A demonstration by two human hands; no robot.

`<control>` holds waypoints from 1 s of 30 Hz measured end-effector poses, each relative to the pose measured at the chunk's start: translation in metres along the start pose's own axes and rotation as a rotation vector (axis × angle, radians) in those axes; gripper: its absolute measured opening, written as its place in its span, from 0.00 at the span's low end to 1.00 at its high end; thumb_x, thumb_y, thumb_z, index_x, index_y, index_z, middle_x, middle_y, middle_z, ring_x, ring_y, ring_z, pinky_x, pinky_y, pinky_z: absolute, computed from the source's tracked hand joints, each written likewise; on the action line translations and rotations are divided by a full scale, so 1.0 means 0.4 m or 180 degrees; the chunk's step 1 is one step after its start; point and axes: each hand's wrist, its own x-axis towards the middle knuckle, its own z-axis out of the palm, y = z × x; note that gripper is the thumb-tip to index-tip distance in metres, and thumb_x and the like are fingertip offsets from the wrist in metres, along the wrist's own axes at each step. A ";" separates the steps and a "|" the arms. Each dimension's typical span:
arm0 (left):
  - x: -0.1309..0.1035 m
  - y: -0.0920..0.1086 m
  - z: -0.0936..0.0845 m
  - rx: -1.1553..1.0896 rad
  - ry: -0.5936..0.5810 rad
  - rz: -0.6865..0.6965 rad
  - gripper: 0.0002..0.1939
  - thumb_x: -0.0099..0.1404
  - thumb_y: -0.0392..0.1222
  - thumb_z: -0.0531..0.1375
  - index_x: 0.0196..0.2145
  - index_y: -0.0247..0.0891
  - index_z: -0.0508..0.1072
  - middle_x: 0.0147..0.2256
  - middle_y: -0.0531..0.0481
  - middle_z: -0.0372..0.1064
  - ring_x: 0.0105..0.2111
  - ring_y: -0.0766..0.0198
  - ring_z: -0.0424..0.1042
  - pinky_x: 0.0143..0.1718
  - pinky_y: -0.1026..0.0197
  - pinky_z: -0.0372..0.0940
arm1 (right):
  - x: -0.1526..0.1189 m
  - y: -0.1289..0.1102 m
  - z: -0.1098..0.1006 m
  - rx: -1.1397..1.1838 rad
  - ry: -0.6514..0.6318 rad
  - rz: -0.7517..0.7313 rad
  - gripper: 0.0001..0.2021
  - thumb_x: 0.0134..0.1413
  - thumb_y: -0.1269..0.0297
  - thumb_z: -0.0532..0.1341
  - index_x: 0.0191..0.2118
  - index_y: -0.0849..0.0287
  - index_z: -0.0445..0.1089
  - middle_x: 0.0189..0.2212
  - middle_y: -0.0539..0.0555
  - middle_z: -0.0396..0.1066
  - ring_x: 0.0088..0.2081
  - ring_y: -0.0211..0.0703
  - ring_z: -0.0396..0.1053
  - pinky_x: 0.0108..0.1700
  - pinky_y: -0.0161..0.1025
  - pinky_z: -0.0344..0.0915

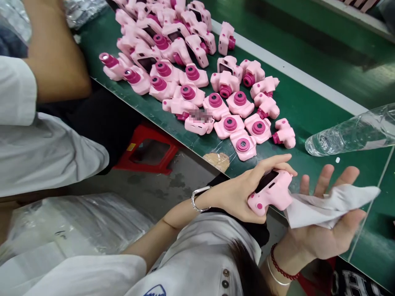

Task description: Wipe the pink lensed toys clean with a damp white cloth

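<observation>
My left hand (243,193) is closed around a pink toy camera (273,195), its dark screen turned toward the fingers. To its right, my right hand (327,234) is spread with the palm up, and a white cloth (327,207) lies across the palm and fingers. One edge of the cloth meets the held camera. Beyond both hands, many pink cameras with magenta lenses stand and lie on the green table (296,98); the nearest is a lens-up camera (243,144).
A clear plastic bottle (352,129) lies at the right. Another person's arm (58,53) rests at the table's left edge. A red stool (148,150) and plastic-wrapped goods (77,226) are below the table edge.
</observation>
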 end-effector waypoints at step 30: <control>0.065 0.048 0.007 -0.0733 0.1262 -0.1646 0.33 0.57 0.53 0.70 0.59 0.44 0.75 0.56 0.46 0.70 0.57 0.53 0.69 0.60 0.56 0.64 | 0.001 0.012 -0.057 -0.1905 -0.1359 -0.2551 0.16 0.66 0.77 0.53 0.33 0.55 0.75 0.17 0.45 0.58 0.17 0.39 0.54 0.22 0.42 0.48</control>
